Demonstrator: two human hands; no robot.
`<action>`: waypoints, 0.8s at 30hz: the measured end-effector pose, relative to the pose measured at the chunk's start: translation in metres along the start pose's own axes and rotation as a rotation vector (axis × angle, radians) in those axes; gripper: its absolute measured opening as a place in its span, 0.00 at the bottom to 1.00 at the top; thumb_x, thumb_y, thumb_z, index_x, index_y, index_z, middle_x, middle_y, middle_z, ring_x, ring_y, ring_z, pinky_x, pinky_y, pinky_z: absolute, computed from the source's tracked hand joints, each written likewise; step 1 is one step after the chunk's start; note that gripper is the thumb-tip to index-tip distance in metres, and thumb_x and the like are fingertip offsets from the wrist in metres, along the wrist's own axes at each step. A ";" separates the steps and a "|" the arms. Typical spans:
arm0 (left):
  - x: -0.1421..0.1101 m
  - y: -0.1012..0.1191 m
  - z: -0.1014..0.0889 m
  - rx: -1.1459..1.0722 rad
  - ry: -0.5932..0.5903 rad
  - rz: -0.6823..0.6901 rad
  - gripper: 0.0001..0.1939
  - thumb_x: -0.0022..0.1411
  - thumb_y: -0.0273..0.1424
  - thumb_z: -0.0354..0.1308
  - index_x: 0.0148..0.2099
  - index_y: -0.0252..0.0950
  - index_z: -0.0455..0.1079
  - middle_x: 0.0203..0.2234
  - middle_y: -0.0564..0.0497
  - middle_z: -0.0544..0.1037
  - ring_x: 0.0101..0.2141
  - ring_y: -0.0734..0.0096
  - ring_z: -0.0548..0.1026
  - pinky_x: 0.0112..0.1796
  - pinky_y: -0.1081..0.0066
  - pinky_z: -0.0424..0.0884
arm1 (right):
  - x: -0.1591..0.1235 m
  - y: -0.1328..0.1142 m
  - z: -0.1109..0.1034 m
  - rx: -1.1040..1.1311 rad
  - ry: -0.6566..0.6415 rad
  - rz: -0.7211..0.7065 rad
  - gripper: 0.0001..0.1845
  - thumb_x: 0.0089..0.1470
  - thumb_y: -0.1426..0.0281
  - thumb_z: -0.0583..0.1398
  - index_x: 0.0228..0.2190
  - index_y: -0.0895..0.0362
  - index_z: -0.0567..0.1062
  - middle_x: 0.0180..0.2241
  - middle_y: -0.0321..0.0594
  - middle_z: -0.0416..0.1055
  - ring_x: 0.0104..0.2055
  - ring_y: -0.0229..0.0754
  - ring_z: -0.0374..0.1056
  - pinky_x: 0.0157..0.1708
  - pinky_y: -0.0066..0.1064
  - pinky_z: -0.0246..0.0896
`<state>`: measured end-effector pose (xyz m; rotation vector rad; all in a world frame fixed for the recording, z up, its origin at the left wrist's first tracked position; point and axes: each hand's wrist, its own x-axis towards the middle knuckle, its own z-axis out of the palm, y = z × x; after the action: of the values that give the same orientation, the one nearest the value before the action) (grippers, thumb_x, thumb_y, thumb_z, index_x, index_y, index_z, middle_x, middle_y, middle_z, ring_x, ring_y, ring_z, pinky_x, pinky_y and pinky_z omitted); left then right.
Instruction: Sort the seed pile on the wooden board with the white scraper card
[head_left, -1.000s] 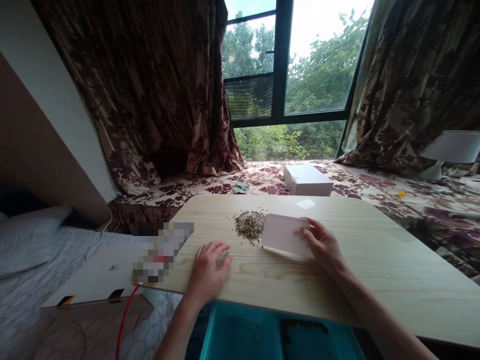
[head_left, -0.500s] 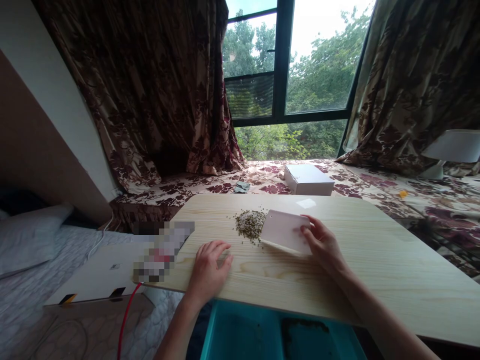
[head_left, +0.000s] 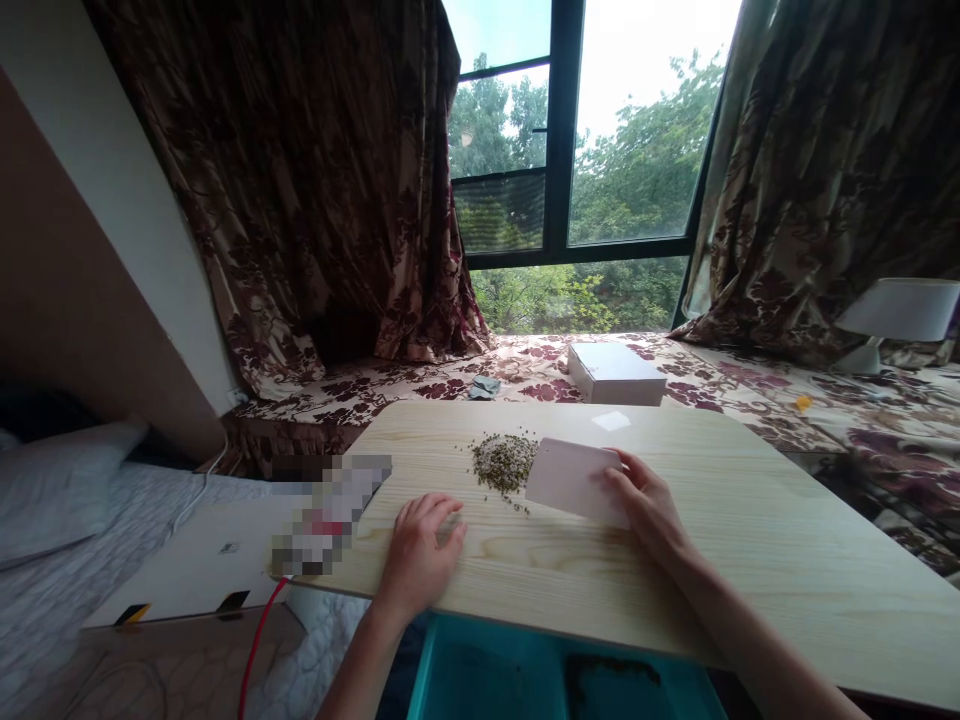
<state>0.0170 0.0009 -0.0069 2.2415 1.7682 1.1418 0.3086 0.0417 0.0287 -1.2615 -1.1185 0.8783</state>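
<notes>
The right hand [head_left: 651, 505] grips the right edge of a thin white card [head_left: 570, 480], fingers closed on it with the thumb on top. The card slants over the middle of the table [head_left: 787, 540]; its left edge is at the pile of small green and white grains [head_left: 502, 462], though whether they touch cannot be told. The pile lies nearer the table's far edge, toward the far left corner, with loose grains scattered around it. The left hand [head_left: 421, 548] rests near the table's near edge, fingers loosely spread and bent, holding nothing. Below the near edge sits a teal divided tray [head_left: 487, 665]; beyond the far edge, a white box [head_left: 619, 365].
</notes>
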 end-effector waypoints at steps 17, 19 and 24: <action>0.003 -0.001 0.004 0.015 -0.001 0.013 0.09 0.57 0.31 0.54 0.39 0.40 0.73 0.39 0.48 0.76 0.43 0.62 0.71 0.48 0.58 0.65 | 0.007 0.006 0.001 0.003 -0.008 -0.002 0.22 0.38 0.63 0.59 0.38 0.58 0.72 0.24 0.38 0.76 0.26 0.42 0.70 0.23 0.29 0.61; 0.003 -0.001 0.004 0.013 -0.002 0.012 0.09 0.56 0.31 0.54 0.39 0.40 0.73 0.39 0.48 0.76 0.43 0.62 0.72 0.48 0.58 0.65 | 0.007 0.008 0.000 0.004 -0.006 -0.010 0.23 0.38 0.63 0.59 0.39 0.58 0.72 0.25 0.39 0.76 0.26 0.42 0.70 0.22 0.29 0.61; 0.002 -0.001 0.003 0.014 0.005 0.024 0.10 0.56 0.32 0.54 0.40 0.41 0.73 0.39 0.48 0.76 0.43 0.62 0.72 0.47 0.58 0.66 | 0.008 0.011 0.000 -0.005 -0.010 -0.014 0.23 0.38 0.63 0.58 0.40 0.58 0.72 0.24 0.38 0.76 0.25 0.42 0.69 0.22 0.29 0.61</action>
<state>0.0177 0.0042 -0.0086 2.2759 1.7616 1.1438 0.3120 0.0509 0.0194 -1.2532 -1.1365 0.8729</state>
